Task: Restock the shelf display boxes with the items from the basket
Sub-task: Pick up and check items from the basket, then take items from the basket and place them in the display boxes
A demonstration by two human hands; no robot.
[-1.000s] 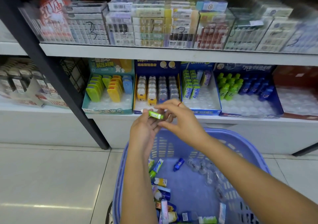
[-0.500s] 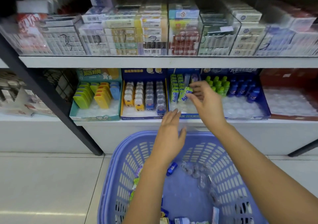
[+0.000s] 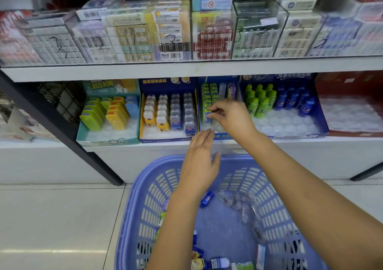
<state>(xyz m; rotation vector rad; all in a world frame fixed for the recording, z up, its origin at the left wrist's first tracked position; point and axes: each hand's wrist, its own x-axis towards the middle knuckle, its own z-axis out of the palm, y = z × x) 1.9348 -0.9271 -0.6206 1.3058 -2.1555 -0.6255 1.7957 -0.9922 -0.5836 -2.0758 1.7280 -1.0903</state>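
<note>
- My right hand (image 3: pixel 230 118) reaches into the blue display box (image 3: pixel 223 136), the 3rd box from the left on the lower shelf (image 3: pixel 145 147).
- Its thumb and forefinger pinch the top of a green pack (image 3: pixel 209 115). The other fingers curl loosely behind.
- That green pack stands upright at the front of the rows of green packs (image 3: pixel 207 95), touching the pack behind it.
- My left hand (image 3: pixel 200 162) holds nothing. Its fingers are straight and close together, the thumb spread to the side.
- It hovers over the far rim of the basket (image 3: pixel 145 207), its fingertips just before the front lip of the blue display box. I cannot tell whether they touch it.
- The purple basket sits on the tiled floor (image 3: pixel 51 218) in front of the shelf, under both my forearms.
- Inside it a small blue pack (image 3: pixel 206 199) lies on its side near the far end, with clear blister shells (image 3: pixel 238 205) just to its right.
- More mixed packs (image 3: pixel 219 262) lie at the near end of the basket.
- Left of the blue box, a yellow-edged display box (image 3: pixel 165 139) holds 4 rows of bear-shaped dispensers (image 3: pixel 170 112).
- Further left, a teal display box (image 3: pixel 107 140) holds green, yellow and blue cases.
- To the right, another display box holds green bottles (image 3: pixel 259 101) and blue bottles (image 3: pixel 294 99), and next to it is a red display box (image 3: pixel 352 134).
- The upper shelf (image 3: pixel 186 70) carries stacked packs behind clear panels.
</note>
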